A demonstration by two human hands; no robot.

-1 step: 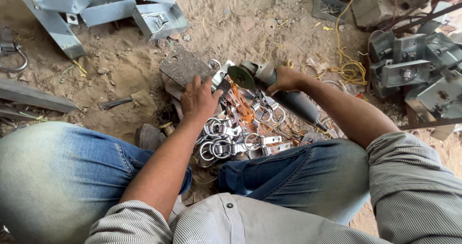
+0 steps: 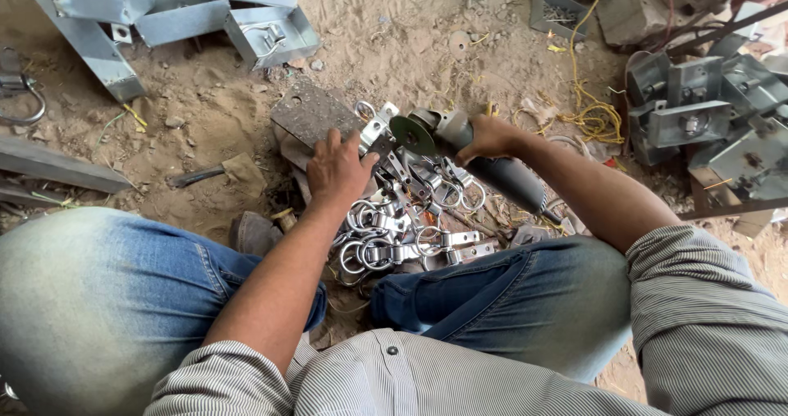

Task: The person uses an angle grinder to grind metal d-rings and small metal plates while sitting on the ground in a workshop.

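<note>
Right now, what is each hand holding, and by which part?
The right hand grips the angle grinder around its grey body, just behind the disc. The left hand presses a small metal clamp piece down against the pile; its exact hold is hidden.
</note>
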